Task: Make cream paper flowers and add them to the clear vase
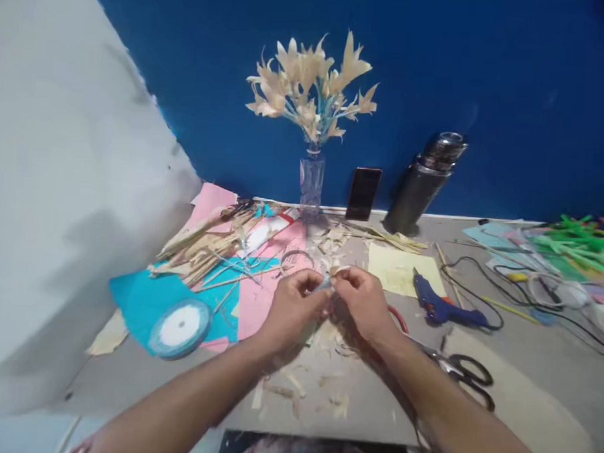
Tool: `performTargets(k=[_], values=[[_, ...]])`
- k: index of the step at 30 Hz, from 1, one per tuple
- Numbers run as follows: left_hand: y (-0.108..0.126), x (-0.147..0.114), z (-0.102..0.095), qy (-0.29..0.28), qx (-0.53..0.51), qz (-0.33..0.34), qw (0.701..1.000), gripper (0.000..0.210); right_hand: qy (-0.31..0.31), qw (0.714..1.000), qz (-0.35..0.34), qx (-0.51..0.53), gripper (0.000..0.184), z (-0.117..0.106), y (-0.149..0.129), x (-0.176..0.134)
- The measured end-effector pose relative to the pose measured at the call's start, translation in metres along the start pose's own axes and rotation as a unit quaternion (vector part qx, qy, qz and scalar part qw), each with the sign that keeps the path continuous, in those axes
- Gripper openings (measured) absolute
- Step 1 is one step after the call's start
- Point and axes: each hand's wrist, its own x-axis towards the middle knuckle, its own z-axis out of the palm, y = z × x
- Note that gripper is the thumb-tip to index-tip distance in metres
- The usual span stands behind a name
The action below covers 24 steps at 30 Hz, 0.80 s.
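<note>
One pale-blue piece [325, 282] is pinched by the left hand [293, 303] and the right hand [363, 301], both closed at the fingertips, and lies between them, neither clearly nearer, its long axis too blurred to be told.

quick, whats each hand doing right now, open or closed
Left hand: closed, holding a small pale-blue strip.
Right hand: closed, pinching close beside it; exactly what it grips is too blurred to tell.
</note>
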Motion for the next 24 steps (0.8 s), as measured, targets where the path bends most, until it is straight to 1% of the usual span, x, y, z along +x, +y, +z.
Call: performTargets(k=[4, 7, 11, 13, 15, 19, 22, 24], values=[[-0.001, 0.003, -0.001, 0.006, 0.037, 0.018, 0.999, 0.006, 0.019, 1.000, 0.000, 0.016, 0.011, 0.002, -0.001, -0.002], [-0.002, 0.004, -0.001, 0.009, 0.041, 0.028, 0.999, 0.008, 0.036, 0.999, 0.000, 0.032, 0.010, 0.005, -0.001, -0.003], [-0.002, 0.005, -0.001, 0.016, 0.027, 0.015, 0.999, 0.010, 0.048, 0.998, 0.004, 0.034, 0.009, 0.007, -0.002, -0.005], [-0.002, 0.006, -0.002, 0.018, 0.018, -0.004, 1.000, 0.010, 0.038, 0.999, 0.008, 0.038, 0.012, 0.005, -0.003, -0.006], [-0.001, 0.007, -0.004, 0.020, 0.012, -0.023, 0.999, 0.009, 0.010, 0.998, 0.018, 0.054, 0.016, 0.001, -0.005, -0.006], [0.001, 0.009, -0.006, 0.028, -0.001, -0.039, 0.999, 0.006, -0.030, 0.995, 0.045, 0.086, 0.019, -0.005, -0.010, -0.005], [0.001, 0.008, -0.005, 0.011, -0.013, -0.052, 0.999, 0.006, -0.045, 0.994, 0.062, 0.083, 0.022, -0.004, -0.010, -0.005], [0.000, 0.007, -0.004, -0.008, -0.023, -0.054, 0.998, 0.006, -0.043, 0.995, 0.063, 0.069, 0.023, -0.002, -0.008, -0.005]])
